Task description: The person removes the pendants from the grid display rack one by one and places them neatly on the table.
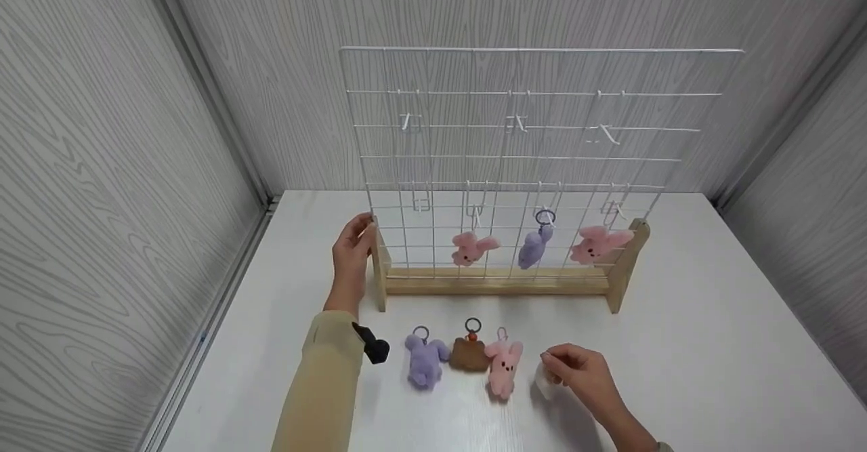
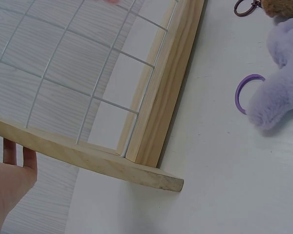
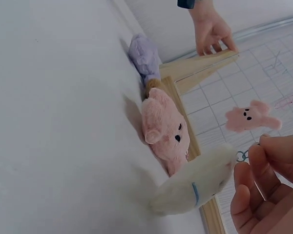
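My left hand (image 1: 351,255) grips the wooden left end post (image 2: 93,160) of a white wire grid rack (image 1: 542,50), its fingertips behind the post in the left wrist view. Lower right, my right hand (image 1: 584,374) pinches the ring of a white plush keychain (image 3: 198,183), which hangs beside the fingers with a thin blue line on its body. Left of it on the table lie a pink bunny plush keychain (image 1: 503,369), a brown plush keychain (image 1: 469,355) and a purple plush keychain (image 1: 425,364), rings toward the rack.
From lower hooks on the rack hang a pink bunny plush (image 1: 472,249), a purple plush (image 1: 534,247) and another pink bunny plush (image 1: 599,244). Three upper hooks, one of them a white hook (image 1: 609,135), and the lower left hook (image 1: 421,204) hold nothing. Grey wood-grain panels enclose the white table (image 1: 704,343).
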The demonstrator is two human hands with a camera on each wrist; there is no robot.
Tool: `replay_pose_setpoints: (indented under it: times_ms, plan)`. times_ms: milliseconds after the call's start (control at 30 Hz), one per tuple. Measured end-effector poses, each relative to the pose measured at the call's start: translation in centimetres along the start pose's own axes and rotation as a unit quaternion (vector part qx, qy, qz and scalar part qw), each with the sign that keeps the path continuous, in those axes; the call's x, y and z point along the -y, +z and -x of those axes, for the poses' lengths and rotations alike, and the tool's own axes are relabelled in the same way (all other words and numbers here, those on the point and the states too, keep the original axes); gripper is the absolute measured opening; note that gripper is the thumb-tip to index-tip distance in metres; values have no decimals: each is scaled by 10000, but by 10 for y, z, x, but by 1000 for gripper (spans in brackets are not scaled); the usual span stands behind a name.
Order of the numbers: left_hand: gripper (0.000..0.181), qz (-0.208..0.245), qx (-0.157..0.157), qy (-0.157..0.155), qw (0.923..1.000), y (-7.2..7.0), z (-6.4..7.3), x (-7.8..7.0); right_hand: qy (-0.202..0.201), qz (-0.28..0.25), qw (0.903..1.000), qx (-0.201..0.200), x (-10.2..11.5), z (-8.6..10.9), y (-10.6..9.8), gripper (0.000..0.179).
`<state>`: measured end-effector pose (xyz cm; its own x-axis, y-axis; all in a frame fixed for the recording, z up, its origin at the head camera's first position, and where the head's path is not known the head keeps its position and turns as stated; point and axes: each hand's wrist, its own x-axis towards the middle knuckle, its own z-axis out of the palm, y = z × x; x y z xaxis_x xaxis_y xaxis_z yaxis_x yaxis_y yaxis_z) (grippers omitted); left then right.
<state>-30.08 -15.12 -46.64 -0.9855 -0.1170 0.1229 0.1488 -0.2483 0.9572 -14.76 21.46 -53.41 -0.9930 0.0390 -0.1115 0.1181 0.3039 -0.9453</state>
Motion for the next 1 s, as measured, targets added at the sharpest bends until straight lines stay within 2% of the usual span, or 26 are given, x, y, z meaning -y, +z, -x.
replay_pose_setpoints:
  times_ms: [200,367,567,767,867,1000]
  plan:
    - [39,-21,-62,-39,10000,2,0,-3,-291,289,9989,223,2,-13,0,24]
    - [36,-184,-104,-107,9997,5,1,-6,-249,349,9991,70,0,-22,-1,19]
    - [38,-241,-50,-25,9997,4,1,-7,-240,342,9991,-74,-7,-34,-4,19]
    - [39,-29,-153,-127,9998,0,-4,3,-288,258,9992,-124,-13,-42,-7,14]
    - [37,-126,-261,-61,9996,-3,-8,12,-312,313,9990,-108,-15,-45,-8,14]
    - [37,-176,-260,-71,9995,-2,-6,10,-213,397,9988,-173,-17,-48,-8,12]
